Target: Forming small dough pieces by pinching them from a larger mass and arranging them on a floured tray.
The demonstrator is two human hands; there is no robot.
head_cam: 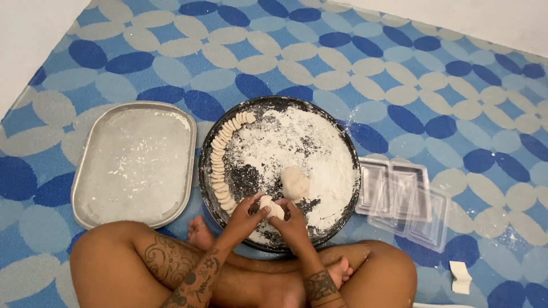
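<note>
Clear plastic packaging trays [402,202]: lying at 3 o'clock of the round black pan [208,171], just beside its rim. Rectangular, transparent, overlapping one another; possibly three, count uncertain. Small white folded wrapper or label [460,277] at 5 o'clock, apart.

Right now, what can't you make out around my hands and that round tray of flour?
Head view:
- Small dough piece: its underside and shape are hidden by the left hand and right hand.
- Near rim of the round dark tray: covered by both hands.
- Clear plastic containers: too see-through to count.
- White object on the mat: too small to identify.
</note>
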